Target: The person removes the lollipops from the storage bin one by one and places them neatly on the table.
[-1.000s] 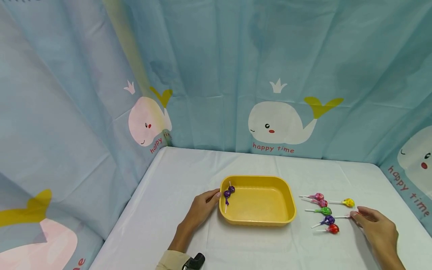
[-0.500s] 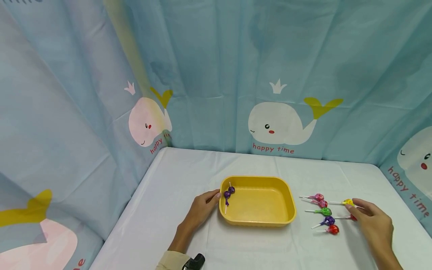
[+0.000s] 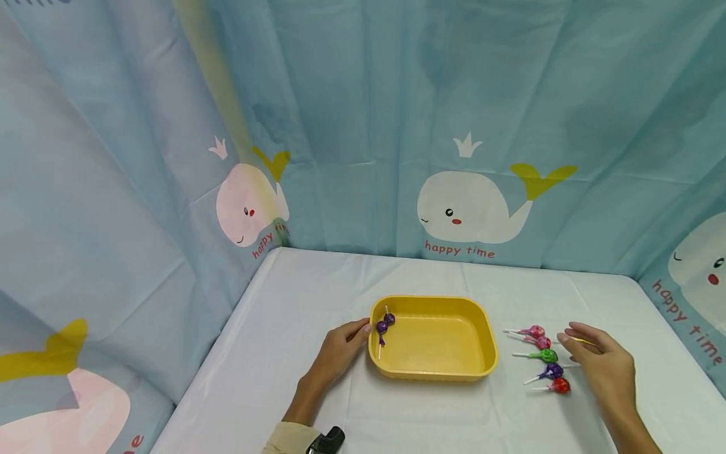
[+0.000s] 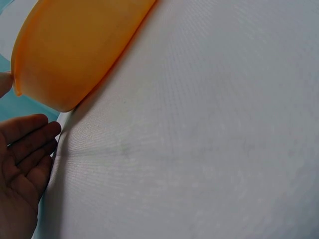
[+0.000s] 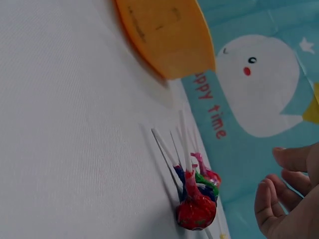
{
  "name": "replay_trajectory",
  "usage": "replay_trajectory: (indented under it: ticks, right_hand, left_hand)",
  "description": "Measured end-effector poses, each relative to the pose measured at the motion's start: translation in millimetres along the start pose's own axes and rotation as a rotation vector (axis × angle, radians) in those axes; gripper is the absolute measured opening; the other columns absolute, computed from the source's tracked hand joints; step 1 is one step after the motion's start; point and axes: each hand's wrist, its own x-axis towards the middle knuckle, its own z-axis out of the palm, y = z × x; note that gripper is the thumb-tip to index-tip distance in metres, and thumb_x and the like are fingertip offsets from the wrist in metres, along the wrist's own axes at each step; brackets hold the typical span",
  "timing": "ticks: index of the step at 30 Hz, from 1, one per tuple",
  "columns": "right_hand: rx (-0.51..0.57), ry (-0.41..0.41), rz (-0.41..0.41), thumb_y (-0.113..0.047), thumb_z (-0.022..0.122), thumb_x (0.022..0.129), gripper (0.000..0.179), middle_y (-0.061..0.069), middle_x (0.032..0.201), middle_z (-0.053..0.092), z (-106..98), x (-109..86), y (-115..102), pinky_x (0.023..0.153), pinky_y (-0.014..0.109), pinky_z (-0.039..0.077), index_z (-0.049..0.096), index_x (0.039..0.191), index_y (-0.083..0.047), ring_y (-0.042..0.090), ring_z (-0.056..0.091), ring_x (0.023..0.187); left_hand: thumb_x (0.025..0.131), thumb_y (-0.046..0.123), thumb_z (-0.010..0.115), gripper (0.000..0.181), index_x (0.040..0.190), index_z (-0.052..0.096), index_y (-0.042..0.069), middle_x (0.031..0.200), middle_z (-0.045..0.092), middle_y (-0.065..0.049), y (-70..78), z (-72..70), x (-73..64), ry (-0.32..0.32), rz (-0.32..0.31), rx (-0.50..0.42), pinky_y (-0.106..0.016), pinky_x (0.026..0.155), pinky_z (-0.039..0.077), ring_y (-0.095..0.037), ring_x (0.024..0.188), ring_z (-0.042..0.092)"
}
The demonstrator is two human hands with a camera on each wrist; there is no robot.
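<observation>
My left hand (image 3: 338, 350) is at the left end of a yellow tray (image 3: 437, 376). In the left wrist view the thumb touches the tray's rim; the fingers lie nearly straight below it, apart from the wall. Two purple lollipops (image 3: 382, 327) lie inside the tray along that end. Over the right side of the table hovers my right hand (image 3: 607, 362), fingers loosely bent, holding nothing. Just left of it lie pink lollipops (image 3: 542, 342), a green lollipop (image 3: 547, 355), a purple lollipop (image 3: 553, 371) and a red lollipop (image 3: 560, 385). The hand mostly hides a yellow lollipop (image 3: 587, 341).
A white cloth (image 3: 317, 284) covers the table. Behind and to the left hangs a blue curtain (image 3: 351, 113) with whale prints. The lollipops' sticks mostly point left, toward the tray.
My right hand has let go of a lollipop stick on the right and moved left and slightly away, passing over the yellow lollipop. The left hand and tray have stayed still.
</observation>
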Motion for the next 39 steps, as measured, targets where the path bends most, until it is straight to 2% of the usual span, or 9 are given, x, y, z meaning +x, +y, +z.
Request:
replay_trajectory:
  ticks: [7,15,20,23,27,30,35,39]
  right_hand:
    - [0.038,-0.058,-0.066,-0.045,0.073,0.101,0.061,-0.028,0.104,0.068,9,-7.3,-7,0.070,0.008,0.055,0.061,0.147,-0.007,-0.014,0.063,0.083]
    - [0.102,-0.122,-0.147,-0.042,0.077,0.098,0.061,-0.031,0.103,0.070,17,-15.7,-19,0.074,0.004,0.053,0.062,0.145,-0.007,-0.018,0.062,0.091]
    - [0.148,-0.149,-0.167,-0.041,0.079,0.097,0.061,-0.030,0.104,0.071,25,-19.5,-25,0.075,0.007,0.057,0.063,0.144,-0.006,-0.010,0.069,0.088]
    - [0.156,-0.162,-0.164,-0.042,0.078,0.097,0.062,-0.024,0.109,0.072,33,-22.0,-29,0.076,0.010,0.059,0.062,0.145,-0.007,-0.002,0.072,0.086]
    - [0.138,-0.165,-0.165,-0.045,0.077,0.098,0.062,-0.014,0.115,0.074,43,-27.4,-36,0.077,0.009,0.059,0.062,0.146,-0.009,0.003,0.073,0.086]
    - [0.147,-0.175,-0.178,-0.044,0.077,0.098,0.062,-0.012,0.116,0.075,50,-32.0,-43,0.077,0.011,0.059,0.063,0.145,-0.008,0.004,0.074,0.087]
    - [0.184,-0.208,-0.188,-0.043,0.078,0.098,0.059,-0.007,0.119,0.075,61,-38.8,-54,0.079,0.014,0.060,0.064,0.144,-0.009,0.010,0.074,0.089]
    - [0.249,-0.240,-0.198,-0.035,0.078,0.099,0.054,0.001,0.123,0.075,71,-43.2,-60,0.080,0.016,0.061,0.064,0.142,-0.007,0.011,0.075,0.092]
  left_hand:
    - [0.108,0.055,0.055,0.055,0.146,0.066,0.017,0.145,0.067,-0.002,0.3,0.4,0.5,0.001,0.005,0.005,-0.050,0.120,0.047,-0.029,0.141,0.059]
    - [0.107,0.059,0.054,0.058,0.147,0.066,0.018,0.146,0.067,-0.002,1.0,0.3,1.1,0.000,-0.008,0.002,-0.051,0.120,0.046,-0.029,0.142,0.058]
    - [0.107,0.060,0.054,0.058,0.147,0.066,0.019,0.146,0.067,-0.002,0.9,0.3,1.2,0.001,-0.010,0.003,-0.051,0.120,0.046,-0.029,0.142,0.058]
    - [0.107,0.060,0.054,0.058,0.146,0.067,0.019,0.146,0.067,-0.001,0.8,0.3,1.3,0.004,-0.010,0.006,-0.050,0.120,0.047,-0.029,0.141,0.058]
    - [0.107,0.059,0.054,0.057,0.146,0.067,0.019,0.145,0.067,-0.001,0.7,0.3,1.2,0.004,-0.012,0.004,-0.050,0.120,0.047,-0.029,0.141,0.059]
    - [0.107,0.058,0.054,0.056,0.146,0.067,0.019,0.146,0.067,-0.001,0.7,0.4,0.6,0.000,-0.016,0.003,-0.051,0.120,0.046,-0.029,0.142,0.058]
    - [0.107,0.059,0.054,0.057,0.146,0.066,0.019,0.146,0.066,-0.001,0.7,0.5,-0.2,0.000,-0.020,0.003,-0.051,0.120,0.046,-0.029,0.142,0.058]
    - [0.107,0.060,0.053,0.058,0.146,0.066,0.019,0.146,0.066,-0.001,1.1,0.5,-0.2,0.001,-0.020,0.004,-0.051,0.120,0.047,-0.029,0.142,0.058]
